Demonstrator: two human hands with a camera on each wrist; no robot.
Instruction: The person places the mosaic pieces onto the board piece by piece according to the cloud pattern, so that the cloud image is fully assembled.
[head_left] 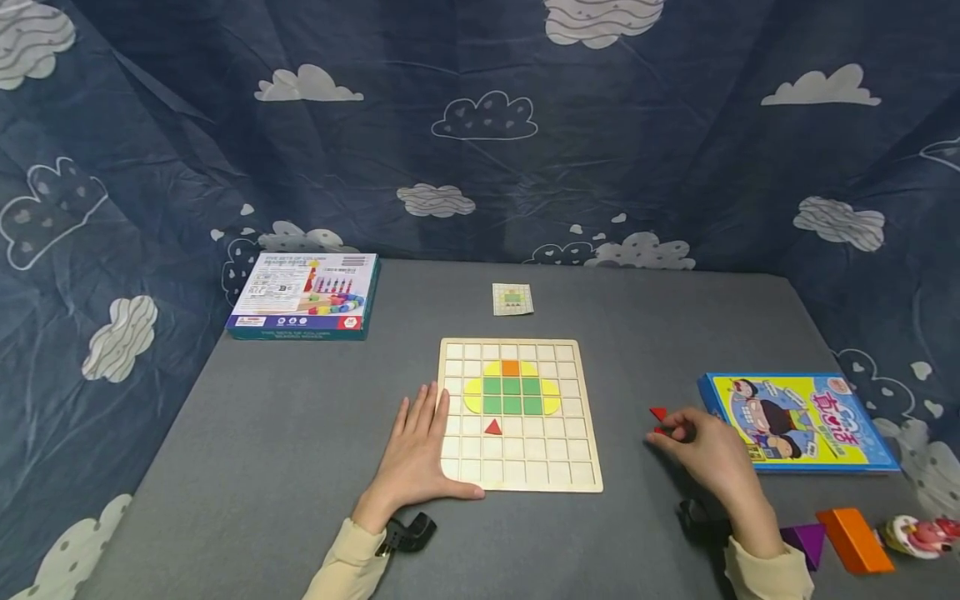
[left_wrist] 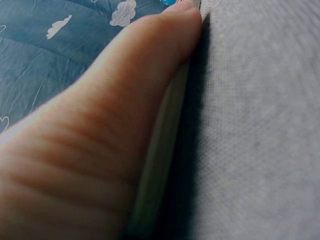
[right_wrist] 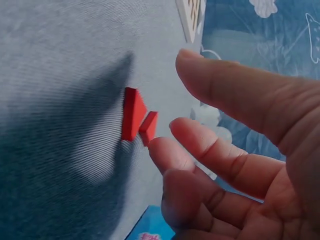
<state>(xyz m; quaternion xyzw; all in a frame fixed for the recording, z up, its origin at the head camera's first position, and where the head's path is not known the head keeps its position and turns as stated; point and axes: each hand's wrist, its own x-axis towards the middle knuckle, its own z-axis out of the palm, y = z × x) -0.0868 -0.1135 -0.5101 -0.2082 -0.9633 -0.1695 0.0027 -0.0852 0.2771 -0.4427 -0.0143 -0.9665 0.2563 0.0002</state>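
A wooden grid board (head_left: 558, 475) lies mid-table, bearing green squares (head_left: 512, 405), yellow rounded pieces (head_left: 472, 396), an orange square (head_left: 510, 367) and, lower down, a red triangle (head_left: 492, 427). Fingers straight and thumb spread, my left hand (head_left: 416, 454) rests along the board's left and near edges. In the left wrist view its thumb (left_wrist: 135, 75) lies along the board's side. To the board's right, my right hand (head_left: 708, 454) reaches over two red triangles (right_wrist: 132, 114) on the table. Its thumb and loosely bent fingers stand apart, with nothing between them.
A small pattern card (head_left: 513, 299) lies beyond the board. At the back left is a bead-set box (head_left: 303, 296); a blue-yellow box (head_left: 847, 433) lies right of my right hand. A purple block (head_left: 806, 543), an orange block (head_left: 855, 542) and a figurine (head_left: 921, 536) sit near right.
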